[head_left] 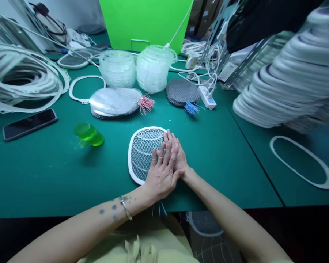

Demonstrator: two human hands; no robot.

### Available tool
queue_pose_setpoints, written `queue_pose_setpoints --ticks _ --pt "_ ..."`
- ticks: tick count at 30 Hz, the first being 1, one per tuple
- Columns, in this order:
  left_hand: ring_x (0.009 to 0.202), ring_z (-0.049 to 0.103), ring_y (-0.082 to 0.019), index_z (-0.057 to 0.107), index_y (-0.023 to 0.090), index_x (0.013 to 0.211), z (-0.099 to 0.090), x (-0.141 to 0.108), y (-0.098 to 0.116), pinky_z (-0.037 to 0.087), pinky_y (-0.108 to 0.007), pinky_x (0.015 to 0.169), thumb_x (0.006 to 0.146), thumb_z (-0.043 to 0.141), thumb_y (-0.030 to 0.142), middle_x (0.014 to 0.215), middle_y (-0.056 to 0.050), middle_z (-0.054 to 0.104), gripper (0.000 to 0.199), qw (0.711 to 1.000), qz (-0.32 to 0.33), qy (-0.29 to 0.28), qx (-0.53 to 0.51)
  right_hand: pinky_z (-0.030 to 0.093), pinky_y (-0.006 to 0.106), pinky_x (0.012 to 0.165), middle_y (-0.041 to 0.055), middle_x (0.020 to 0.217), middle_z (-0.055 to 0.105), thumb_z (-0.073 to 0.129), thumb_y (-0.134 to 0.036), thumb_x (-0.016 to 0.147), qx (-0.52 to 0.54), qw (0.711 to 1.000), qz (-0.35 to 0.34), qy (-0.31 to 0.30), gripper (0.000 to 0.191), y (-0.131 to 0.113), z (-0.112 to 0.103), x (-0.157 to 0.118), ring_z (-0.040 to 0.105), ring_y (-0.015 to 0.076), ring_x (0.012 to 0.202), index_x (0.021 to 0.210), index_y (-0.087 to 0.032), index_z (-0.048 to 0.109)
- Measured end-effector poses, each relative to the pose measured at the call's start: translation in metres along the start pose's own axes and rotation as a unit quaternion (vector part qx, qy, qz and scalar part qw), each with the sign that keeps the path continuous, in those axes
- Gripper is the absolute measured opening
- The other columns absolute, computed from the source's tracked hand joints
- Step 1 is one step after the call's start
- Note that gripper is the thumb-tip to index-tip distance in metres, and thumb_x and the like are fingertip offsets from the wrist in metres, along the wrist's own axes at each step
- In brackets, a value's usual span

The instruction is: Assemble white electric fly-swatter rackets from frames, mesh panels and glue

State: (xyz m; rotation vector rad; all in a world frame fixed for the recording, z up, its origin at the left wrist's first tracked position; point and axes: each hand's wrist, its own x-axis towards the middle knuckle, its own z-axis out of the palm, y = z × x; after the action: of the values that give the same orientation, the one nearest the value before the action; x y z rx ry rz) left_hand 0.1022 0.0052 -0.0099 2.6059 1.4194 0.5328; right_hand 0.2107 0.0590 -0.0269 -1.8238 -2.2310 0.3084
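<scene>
Two hands: left hand [161, 175] flat, fingers spread on mesh, gripping nothing; right hand [178, 157] flat beside it, fingers open over rim.
Swatter: white-framed mosquito-swatter head [140, 155] lying under and left of fingers.
Surface: green table mat [214, 175]; silver mesh stack [115, 102] beyond fingers.
Room: green panel [145, 22] at far table edge.

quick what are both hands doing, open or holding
left hand: open, flat on a white oval wire-mesh racket head, not gripping
right hand: open, flat on the same racket head, not gripping
</scene>
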Motion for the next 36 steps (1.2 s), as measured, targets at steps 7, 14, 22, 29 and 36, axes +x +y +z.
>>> queue_pose_setpoints --ticks 7,14,22,29,36 --pt "0.148 -0.011 -0.03 -0.008 0.019 0.156 -0.002 0.005 0.0 0.005 -0.056 0.121 0.1 0.031 0.047 0.162 -0.008 -0.011 0.074 0.998 -0.008 -0.037 -0.051 0.01 0.042 0.121 0.006 0.164 0.006 0.032 -0.047 0.099 0.013 1.0 0.008 -0.002 0.068 -0.002 0.003 -0.001 0.002 0.0203 0.15 0.156 -0.014 0.013" --pt "0.149 -0.006 -0.028 -0.002 0.023 0.156 -0.028 0.0 -0.067 0.004 -0.057 0.12 0.102 0.022 0.049 0.163 -0.006 -0.007 0.064 0.994 -0.103 0.002 -0.029 0.012 0.05 0.12 0.004 0.163 -0.001 0.031 -0.06 0.096 0.016 0.997 0.028 -0.073 0.078 -0.005 -0.015 0.009 -0.002 0.0312 0.149 0.156 -0.014 0.011" --pt "0.15 -0.001 -0.032 0.021 0.011 0.154 -0.013 -0.012 -0.094 0.01 -0.054 0.121 0.1 0.024 0.052 0.162 -0.016 0.008 0.068 0.994 -0.103 -0.002 0.041 -0.004 0.062 0.117 0.0088 0.162 0.011 0.028 -0.052 0.1 -0.037 0.999 0.023 0.018 0.068 -0.039 -0.019 -0.017 -0.012 0.0303 0.148 0.155 -0.015 0.016" --pt "0.15 0.0 -0.031 0.022 0.011 0.154 -0.015 -0.01 -0.091 0.009 -0.052 0.121 0.101 0.029 0.04 0.163 -0.013 0.005 0.061 0.994 -0.11 0.002 0.018 0.01 0.045 0.121 0.0114 0.16 0.021 0.024 -0.048 0.102 -0.036 0.998 -0.04 0.016 0.063 -0.049 0.0 -0.035 0.01 0.0217 0.149 0.152 -0.011 0.027" --pt "0.15 -0.002 -0.031 0.027 0.015 0.153 -0.015 -0.009 -0.088 0.009 -0.054 0.121 0.099 0.033 0.035 0.163 -0.01 -0.003 0.058 0.993 -0.116 0.01 -0.009 0.013 0.044 0.121 0.0099 0.16 0.024 0.031 -0.045 0.101 -0.023 0.999 -0.018 0.017 0.058 -0.05 -0.003 -0.031 0.015 0.0208 0.149 0.15 -0.015 0.035"
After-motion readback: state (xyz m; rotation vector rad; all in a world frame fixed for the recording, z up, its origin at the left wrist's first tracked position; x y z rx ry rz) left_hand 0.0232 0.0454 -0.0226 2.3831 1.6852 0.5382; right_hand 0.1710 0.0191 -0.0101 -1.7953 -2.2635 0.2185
